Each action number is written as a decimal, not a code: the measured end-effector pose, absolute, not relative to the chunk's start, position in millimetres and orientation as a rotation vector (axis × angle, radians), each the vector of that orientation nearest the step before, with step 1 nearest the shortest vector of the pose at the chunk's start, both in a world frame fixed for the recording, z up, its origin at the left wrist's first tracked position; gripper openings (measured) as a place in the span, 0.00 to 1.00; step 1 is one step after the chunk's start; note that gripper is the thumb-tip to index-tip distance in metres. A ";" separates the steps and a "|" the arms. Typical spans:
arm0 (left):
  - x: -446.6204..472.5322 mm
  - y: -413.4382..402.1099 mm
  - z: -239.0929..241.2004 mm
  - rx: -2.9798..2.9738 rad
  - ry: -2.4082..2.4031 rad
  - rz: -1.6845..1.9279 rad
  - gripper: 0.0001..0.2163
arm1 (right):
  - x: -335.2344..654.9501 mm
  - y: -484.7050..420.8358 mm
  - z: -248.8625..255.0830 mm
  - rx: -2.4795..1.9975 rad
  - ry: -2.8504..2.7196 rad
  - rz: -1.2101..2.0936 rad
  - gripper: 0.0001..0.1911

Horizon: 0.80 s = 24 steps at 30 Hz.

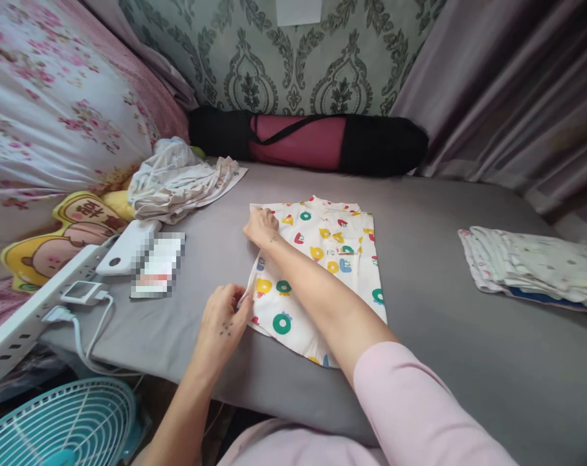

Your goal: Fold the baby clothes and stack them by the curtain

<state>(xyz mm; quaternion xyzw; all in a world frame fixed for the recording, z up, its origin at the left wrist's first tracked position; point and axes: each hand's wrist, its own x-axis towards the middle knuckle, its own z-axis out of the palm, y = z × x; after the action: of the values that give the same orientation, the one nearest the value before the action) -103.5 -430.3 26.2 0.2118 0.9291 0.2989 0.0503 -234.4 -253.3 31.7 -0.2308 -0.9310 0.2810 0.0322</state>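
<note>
A white child's shirt [322,272] printed with colourful ducks and green rings lies flat in front of me, its collar pointing away. My left hand [226,317] pinches the shirt's lower left edge, lifting it slightly off the sheet. Reaching across the shirt, my right hand [263,226] has its fingers curled on the upper left corner near the shoulder. My right forearm covers part of the shirt's middle. The tips of the right fingers are partly hidden.
A stack of folded clothes [531,265] lies at right, a rumpled pile of clothes [177,181] at back left. A long black and maroon bag [298,142] lines the wall. At left are a power strip [26,323], a white box-shaped device [128,249], a pixelated flat item [158,265] and a fan [65,421].
</note>
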 end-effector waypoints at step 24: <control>-56.0 -394.5 7.8 1.730 2.510 0.951 0.19 | -84.4 -107.6 29.3 -1.031 -1.817 1.970 0.15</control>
<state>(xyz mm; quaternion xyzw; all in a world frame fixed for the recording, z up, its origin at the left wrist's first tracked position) -56.0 -394.5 7.8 0.5415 0.7858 0.2979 -0.0258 -84.4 -107.6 29.3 -0.3556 -0.6271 0.6798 0.1347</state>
